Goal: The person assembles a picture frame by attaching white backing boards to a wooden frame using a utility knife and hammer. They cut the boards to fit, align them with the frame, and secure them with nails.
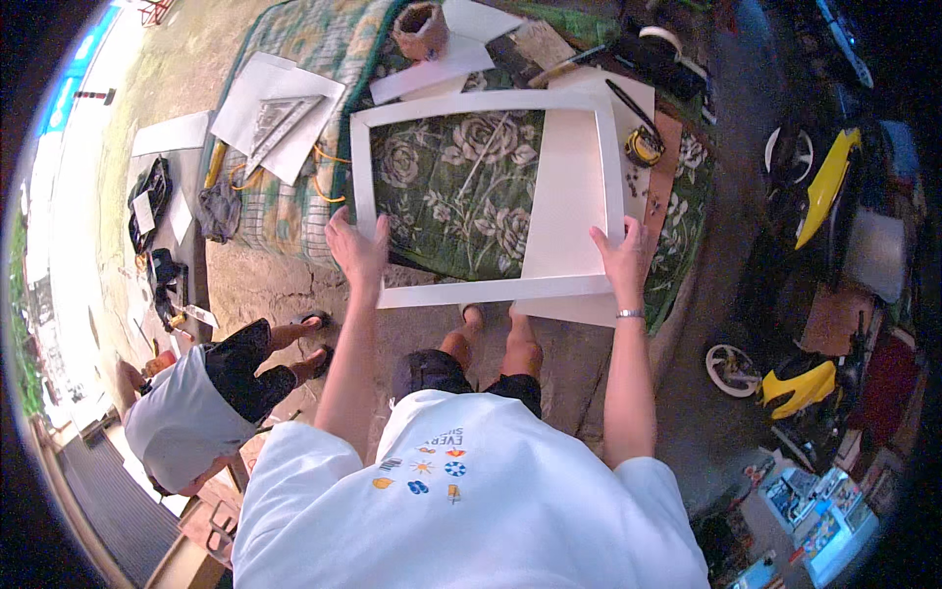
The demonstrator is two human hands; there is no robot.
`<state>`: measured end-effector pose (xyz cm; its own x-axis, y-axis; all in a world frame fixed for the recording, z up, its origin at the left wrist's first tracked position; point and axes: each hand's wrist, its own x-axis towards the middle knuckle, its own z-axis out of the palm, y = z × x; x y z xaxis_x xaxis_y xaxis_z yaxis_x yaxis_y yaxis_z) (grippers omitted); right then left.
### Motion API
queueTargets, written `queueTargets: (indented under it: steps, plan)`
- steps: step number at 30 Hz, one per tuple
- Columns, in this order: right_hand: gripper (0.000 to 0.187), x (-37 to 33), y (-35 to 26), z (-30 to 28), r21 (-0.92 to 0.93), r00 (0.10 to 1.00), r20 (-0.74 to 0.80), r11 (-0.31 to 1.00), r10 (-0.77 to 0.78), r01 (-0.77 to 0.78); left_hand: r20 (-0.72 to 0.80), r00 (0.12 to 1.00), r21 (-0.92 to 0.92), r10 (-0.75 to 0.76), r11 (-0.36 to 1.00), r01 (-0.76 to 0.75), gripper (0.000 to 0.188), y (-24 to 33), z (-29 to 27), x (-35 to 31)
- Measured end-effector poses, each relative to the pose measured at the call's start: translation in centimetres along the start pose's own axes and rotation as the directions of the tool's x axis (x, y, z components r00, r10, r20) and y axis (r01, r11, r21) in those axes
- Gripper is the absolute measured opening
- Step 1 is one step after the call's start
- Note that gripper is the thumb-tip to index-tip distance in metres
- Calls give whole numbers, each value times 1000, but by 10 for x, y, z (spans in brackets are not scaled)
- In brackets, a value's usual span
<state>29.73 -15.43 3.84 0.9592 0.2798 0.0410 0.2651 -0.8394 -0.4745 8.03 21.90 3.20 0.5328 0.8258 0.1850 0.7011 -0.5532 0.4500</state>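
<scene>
A white rectangular frame [491, 293] is held up in front of me, nearly level, above a dark green floral quilt [469, 231]. My left hand [357, 251] grips its left side near the lower corner, thumb toward the opening. At the opposite side my right hand [624, 257] is closed round the rail, also near the lower corner. Through the opening show the quilt and part of a large white board [567, 211]. Beyond the right rail lies a yellow and black tape measure [644, 147].
White sheets [329, 96] with a triangular set square [278, 130] lie at the far left of the quilted surface. A brown pot-like container [420, 31] stands at the back. Another person [186, 417] bends down at the left. Yellow motorbikes [800, 385] stand at the right.
</scene>
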Motion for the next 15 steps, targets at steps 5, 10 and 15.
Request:
queueTargets:
  steps: [5, 10, 15]
  plan:
    - [40, 21, -6, 28, 274, 994, 4, 956, 106, -103, 220, 963, -131, -153, 974, 184, 60, -37, 10, -8]
    - [37, -1, 8, -14, 386, 966, 69, 887, 248, -255, 282, 912, -559, -299, 721, 409, 55, 0, -17, -24]
    - [57, 0, -27, -76, 754, 964, 91, 615, 249, -230, 59, 932, -891, -358, 402, 211, 50, 9, -70, -48]
